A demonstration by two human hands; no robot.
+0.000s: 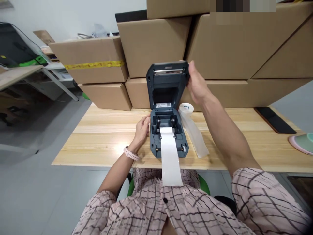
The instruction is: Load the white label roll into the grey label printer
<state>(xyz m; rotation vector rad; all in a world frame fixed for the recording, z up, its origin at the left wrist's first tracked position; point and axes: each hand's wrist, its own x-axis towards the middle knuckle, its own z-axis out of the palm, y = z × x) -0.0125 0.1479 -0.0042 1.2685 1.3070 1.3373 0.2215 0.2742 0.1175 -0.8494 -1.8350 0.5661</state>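
Observation:
A dark grey label printer [168, 137] sits open on the wooden table [102, 137]. Its lid [167, 81] stands upright. My right hand [197, 85] grips the lid's upper right corner, fingers closed on it. My left hand [141, 129] rests against the printer's left side, fingers curled on the body. A white label strip [171, 156] runs out of the printer's bay, over the table's front edge and onto my lap. A second roll of labels [187, 108] lies just right of the printer, its loose end [197, 137] trailing toward me.
Several large cardboard boxes [230, 49] are stacked along the table's back edge, right behind the printer. A black phone [275, 120] lies at the right, with a pink and green object [303, 143] at the far right edge. Another desk [17, 75] stands at the left.

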